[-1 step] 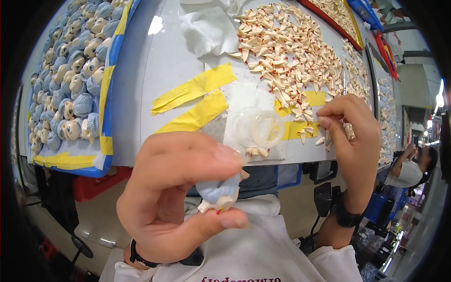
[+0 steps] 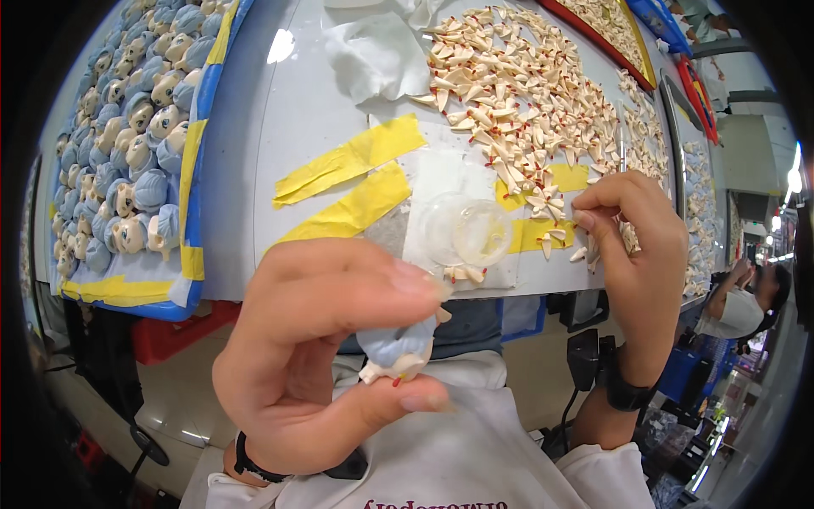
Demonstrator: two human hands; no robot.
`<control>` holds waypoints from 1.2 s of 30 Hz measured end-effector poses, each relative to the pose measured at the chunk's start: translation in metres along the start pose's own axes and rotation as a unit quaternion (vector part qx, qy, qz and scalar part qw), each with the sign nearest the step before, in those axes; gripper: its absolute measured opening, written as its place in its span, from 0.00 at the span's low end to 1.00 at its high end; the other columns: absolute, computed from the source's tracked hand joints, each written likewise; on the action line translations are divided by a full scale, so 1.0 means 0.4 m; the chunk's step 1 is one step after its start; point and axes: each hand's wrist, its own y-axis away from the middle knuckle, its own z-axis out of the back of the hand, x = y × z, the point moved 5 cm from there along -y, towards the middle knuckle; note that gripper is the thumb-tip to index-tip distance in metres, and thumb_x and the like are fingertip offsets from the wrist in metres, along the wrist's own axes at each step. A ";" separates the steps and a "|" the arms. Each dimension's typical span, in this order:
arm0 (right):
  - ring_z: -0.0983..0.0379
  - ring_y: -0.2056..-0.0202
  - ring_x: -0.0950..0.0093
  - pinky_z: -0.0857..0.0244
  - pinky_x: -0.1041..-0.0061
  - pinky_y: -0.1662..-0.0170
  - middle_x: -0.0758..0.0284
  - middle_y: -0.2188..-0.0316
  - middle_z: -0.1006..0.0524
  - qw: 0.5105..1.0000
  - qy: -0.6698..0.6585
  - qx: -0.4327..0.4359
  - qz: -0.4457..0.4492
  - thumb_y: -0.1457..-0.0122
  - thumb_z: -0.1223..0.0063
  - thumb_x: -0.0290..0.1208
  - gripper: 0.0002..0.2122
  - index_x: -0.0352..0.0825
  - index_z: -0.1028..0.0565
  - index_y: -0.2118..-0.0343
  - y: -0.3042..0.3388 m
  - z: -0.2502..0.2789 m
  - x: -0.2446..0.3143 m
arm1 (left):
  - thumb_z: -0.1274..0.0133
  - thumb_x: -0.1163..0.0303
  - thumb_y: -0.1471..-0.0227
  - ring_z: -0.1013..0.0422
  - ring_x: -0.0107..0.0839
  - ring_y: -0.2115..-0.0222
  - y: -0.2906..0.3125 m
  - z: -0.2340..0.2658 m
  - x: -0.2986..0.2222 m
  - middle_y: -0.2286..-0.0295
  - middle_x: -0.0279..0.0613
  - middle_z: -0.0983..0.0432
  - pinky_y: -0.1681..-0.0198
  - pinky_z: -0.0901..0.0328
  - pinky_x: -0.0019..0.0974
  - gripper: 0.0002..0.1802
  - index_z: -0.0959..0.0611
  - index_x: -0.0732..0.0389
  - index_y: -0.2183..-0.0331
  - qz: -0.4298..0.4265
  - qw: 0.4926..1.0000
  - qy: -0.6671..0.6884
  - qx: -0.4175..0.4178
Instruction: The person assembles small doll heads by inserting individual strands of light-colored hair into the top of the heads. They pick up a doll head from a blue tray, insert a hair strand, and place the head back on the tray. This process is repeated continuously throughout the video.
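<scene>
Head view: a person looks down at their own two bare hands over a pale grey table [image 2: 297, 110].
Left hand: the left hand [image 2: 314, 356] is raised close to the camera, below the table's near edge and in front of the person's white shirt.
Left grip: thumb underneath and fingers curled over the top are pressed on a small figurine piece [image 2: 397, 346], pale blue with a cream base and a tiny red mark.
Figurine piece position: it sits between the thumb and the fingers, mostly hidden by them, with only its lower part showing.
Right hand: the right hand [image 2: 632, 254] is over the table's near edge on the right, with a dark band on the wrist.
Right grip: thumb and forefinger are pinched together around a thin metal tool [image 2: 621, 146] that sticks upward; its lower end is hidden in the hand.
Small parts: a wide heap of cream slivers with red tips [image 2: 517, 85] spreads across the table, reaching the right hand.
Clear dish: a round clear dish [image 2: 465, 229] lies on a white sheet, between the two hands.
Yellow tape: yellow tape strips [image 2: 352, 157] lie on the table left of the dish.
Tray: a blue-rimmed tray [image 2: 197, 170] at far left holds rows of blue and cream figurine heads [image 2: 127, 153].
White cloth: a crumpled white cloth [image 2: 373, 51] lies at the top of the table.
</scene>
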 end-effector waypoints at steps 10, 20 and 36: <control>0.34 0.74 0.65 0.42 0.72 0.69 0.63 0.78 0.30 0.997 0.041 -0.053 0.036 0.59 0.51 0.16 0.08 0.32 0.30 0.73 0.017 -0.011 0.028 | 0.36 0.70 0.66 0.31 0.32 0.72 0.004 -0.006 0.000 0.65 0.45 0.39 0.74 0.33 0.25 0.25 0.31 0.64 0.65 0.028 0.999 -0.021 0.038; 0.34 0.74 0.77 0.40 0.81 0.69 0.65 0.72 0.33 0.985 -0.102 -0.136 -0.001 0.54 0.60 0.13 0.15 0.30 0.29 0.62 0.021 0.020 0.003 | 0.38 0.76 0.66 0.30 0.33 0.72 0.016 -0.020 -0.001 0.66 0.46 0.38 0.73 0.31 0.27 0.24 0.31 0.65 0.64 0.043 0.998 0.054 0.005; 0.32 0.70 0.80 0.37 0.85 0.65 0.65 0.69 0.29 0.955 -0.218 -0.202 0.005 0.52 0.48 0.15 0.06 0.26 0.26 0.69 0.048 0.061 -0.037 | 0.37 0.76 0.67 0.30 0.35 0.70 0.015 -0.023 0.005 0.66 0.47 0.35 0.72 0.31 0.29 0.25 0.32 0.65 0.64 0.088 0.989 0.119 -0.007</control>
